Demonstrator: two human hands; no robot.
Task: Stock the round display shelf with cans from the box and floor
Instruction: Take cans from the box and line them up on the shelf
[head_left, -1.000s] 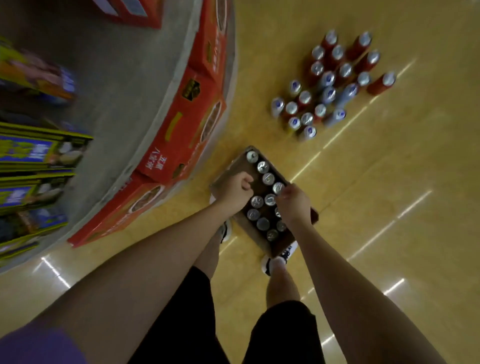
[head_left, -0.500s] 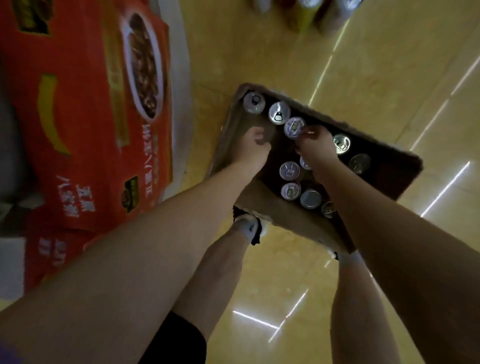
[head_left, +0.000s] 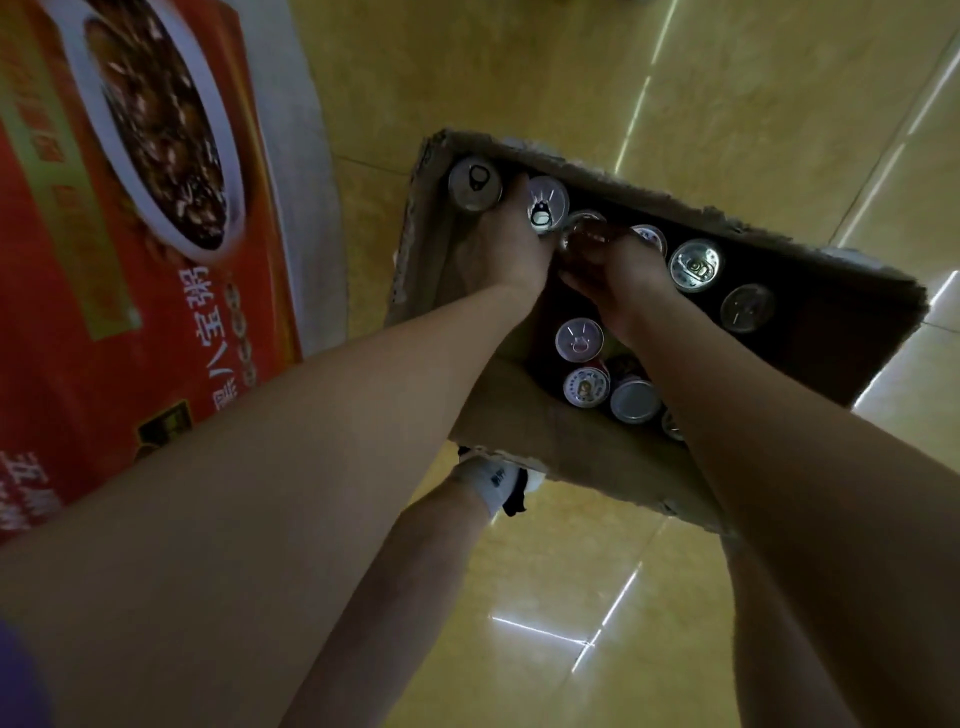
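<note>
An open cardboard box (head_left: 613, 457) lies on the floor with several upright cans in it, silver lids up. My left hand (head_left: 506, 244) reaches into the box's far left corner, its fingers curled round a can with a white lid (head_left: 546, 203). Beside it stands another can (head_left: 474, 182). My right hand (head_left: 621, 280) grips a reddish can (head_left: 584, 236) just to the right, blurred. More cans stand at the right (head_left: 695, 265) and near side (head_left: 579, 340).
The red printed wrap of the round display's base (head_left: 104, 270) fills the left, with a grey band (head_left: 306, 171) along its edge. The glossy yellow floor (head_left: 519, 597) surrounds the box. My white-socked foot (head_left: 493, 480) stands under the box's near edge.
The view has dropped closer to the box. Both hands went deeper toward its far left corner and closed round cans; the floor cans have left the view.
</note>
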